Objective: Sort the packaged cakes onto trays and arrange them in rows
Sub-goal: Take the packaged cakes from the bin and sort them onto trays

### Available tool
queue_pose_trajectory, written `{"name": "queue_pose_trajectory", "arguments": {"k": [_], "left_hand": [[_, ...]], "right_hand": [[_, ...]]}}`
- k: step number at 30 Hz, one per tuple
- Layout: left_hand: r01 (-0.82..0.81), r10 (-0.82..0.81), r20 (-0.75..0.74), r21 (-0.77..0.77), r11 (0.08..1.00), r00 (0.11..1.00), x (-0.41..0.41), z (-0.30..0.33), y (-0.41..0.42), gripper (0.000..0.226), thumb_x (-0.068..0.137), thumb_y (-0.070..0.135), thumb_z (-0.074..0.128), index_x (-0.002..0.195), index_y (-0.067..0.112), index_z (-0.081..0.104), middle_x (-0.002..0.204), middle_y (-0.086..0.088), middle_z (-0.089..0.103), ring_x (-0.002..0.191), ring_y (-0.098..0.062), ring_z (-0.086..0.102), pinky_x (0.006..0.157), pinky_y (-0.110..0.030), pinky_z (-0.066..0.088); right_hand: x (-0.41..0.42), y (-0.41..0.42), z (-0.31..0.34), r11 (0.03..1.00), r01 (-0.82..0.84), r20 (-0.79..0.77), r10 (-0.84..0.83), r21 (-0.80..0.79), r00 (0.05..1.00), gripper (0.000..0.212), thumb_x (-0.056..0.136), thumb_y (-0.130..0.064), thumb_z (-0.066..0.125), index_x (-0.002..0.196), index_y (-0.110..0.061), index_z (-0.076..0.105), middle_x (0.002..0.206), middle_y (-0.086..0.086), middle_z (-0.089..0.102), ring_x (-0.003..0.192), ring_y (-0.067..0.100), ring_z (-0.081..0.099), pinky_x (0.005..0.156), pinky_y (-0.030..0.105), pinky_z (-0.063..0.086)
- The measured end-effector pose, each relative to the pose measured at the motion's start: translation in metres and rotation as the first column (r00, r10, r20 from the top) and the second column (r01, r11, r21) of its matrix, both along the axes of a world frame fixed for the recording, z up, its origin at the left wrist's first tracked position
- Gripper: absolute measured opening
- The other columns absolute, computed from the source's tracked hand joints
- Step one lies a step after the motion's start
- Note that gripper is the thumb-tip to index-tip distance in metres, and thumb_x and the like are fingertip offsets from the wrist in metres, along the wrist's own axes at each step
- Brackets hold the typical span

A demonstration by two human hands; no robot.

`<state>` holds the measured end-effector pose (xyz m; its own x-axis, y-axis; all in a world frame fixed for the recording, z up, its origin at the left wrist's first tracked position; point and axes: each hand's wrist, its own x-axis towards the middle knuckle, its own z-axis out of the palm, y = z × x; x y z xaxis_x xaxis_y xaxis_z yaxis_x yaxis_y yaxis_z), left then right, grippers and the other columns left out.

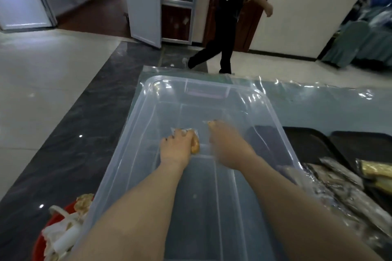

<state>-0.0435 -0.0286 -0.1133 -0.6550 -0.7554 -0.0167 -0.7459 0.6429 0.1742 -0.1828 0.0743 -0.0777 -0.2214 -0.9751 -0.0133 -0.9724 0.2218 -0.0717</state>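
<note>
No text, brand, number or sign can be read anywhere. The wrappers of the packaged cakes (339,184) on the dark trays (307,140) at the right are too blurred to show print. A pale patch on the far wall of the clear plastic bin (203,92) shows nothing legible.

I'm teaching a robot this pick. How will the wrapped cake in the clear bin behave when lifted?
The wrapped cake looks small, so probably light. Its glossy clear wrapper may be slippery and crinkly. The left hand covers most of it, so firmness can't be judged.
</note>
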Motion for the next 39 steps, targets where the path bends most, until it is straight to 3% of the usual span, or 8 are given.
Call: {"name": "queue_pose_trajectory", "arguments": {"k": [5,10,18,21,27,33,39], "left_hand": [[0.069,-0.082,-0.073,-0.165,0.984,0.994,-0.002,0.047,0.014,0.049,0.084,0.023,0.054,0.129,0.029,0.037,0.125,-0.007,0.049,0.103,-0.032,0.057,0.081,-0.036,0.035],[0.089,-0.161,-0.260,-0.267,0.959,0.952,-0.004,0.117,0.057,0.059,0.081,0.023,0.060,0.136,0.028,0.038,0.131,-0.006,0.049,0.103,-0.036,0.056,0.081,-0.040,0.041],[0.161,-0.385,-0.487,-0.439,0.884,0.784,-0.060,0.206,0.210,0.068,0.075,0.021,0.070,0.135,0.028,0.040,0.133,-0.005,0.049,0.104,-0.035,0.056,0.080,-0.043,0.047],[0.237,-0.424,-0.562,-0.375,0.896,0.710,-0.099,0.209,0.277,0.073,0.073,0.013,0.069,0.138,0.026,0.039,0.136,-0.006,0.047,0.112,-0.035,0.052,0.089,-0.046,0.046],[0.396,-0.514,-0.575,-0.328,0.858,0.636,-0.183,0.200,0.390,0.073,0.073,0.012,0.071,0.136,0.029,0.039,0.133,-0.006,0.049,0.112,-0.033,0.052,0.085,-0.044,0.044],[0.524,-0.595,-0.611,-0.321,0.789,0.521,-0.261,0.175,0.469,0.072,0.073,0.019,0.071,0.136,0.033,0.037,0.131,-0.002,0.049,0.107,-0.031,0.053,0.077,-0.039,0.043],[0.597,-0.555,-0.671,-0.204,0.776,0.491,-0.344,0.120,0.528,0.075,0.073,0.019,0.074,0.134,0.036,0.034,0.135,0.004,0.044,0.111,-0.026,0.051,0.080,-0.034,0.040]], "right_hand": [[0.007,0.023,0.055,0.987,-0.064,-0.188,0.035,-0.149,0.982,0.040,0.085,-0.013,0.064,0.123,-0.017,0.053,0.157,0.008,0.001,0.142,0.031,0.010,0.104,0.041,0.039],[0.001,0.087,0.112,0.916,-0.213,-0.310,0.104,-0.339,0.945,0.036,0.087,-0.012,0.060,0.123,-0.012,0.055,0.158,0.015,0.008,0.143,0.037,0.009,0.110,0.045,0.031],[-0.050,0.276,0.168,0.761,-0.102,-0.192,-0.031,-0.640,0.981,0.045,0.068,-0.004,0.073,0.112,-0.005,0.063,0.143,0.024,0.038,0.133,0.045,0.034,0.104,0.057,0.038],[-0.081,0.365,0.172,0.763,-0.040,-0.197,-0.115,-0.645,0.974,0.041,0.069,-0.006,0.073,0.109,-0.006,0.065,0.143,0.022,0.036,0.129,0.043,0.036,0.103,0.051,0.039],[-0.132,0.513,0.165,0.803,0.098,-0.206,-0.267,-0.588,0.941,0.031,0.077,-0.009,0.070,0.107,-0.008,0.067,0.140,0.026,0.041,0.127,0.043,0.039,0.103,0.051,0.039],[-0.183,0.612,0.135,0.720,0.345,-0.063,-0.473,-0.602,0.879,0.048,0.070,0.005,0.065,0.116,-0.010,0.064,0.147,0.022,0.032,0.135,0.044,0.031,0.105,0.047,0.035],[-0.263,0.669,0.077,0.623,0.588,0.026,-0.674,-0.516,0.738,0.041,0.084,-0.011,0.065,0.124,-0.015,0.060,0.152,0.016,0.026,0.137,0.039,0.026,0.108,0.047,0.029]]}}
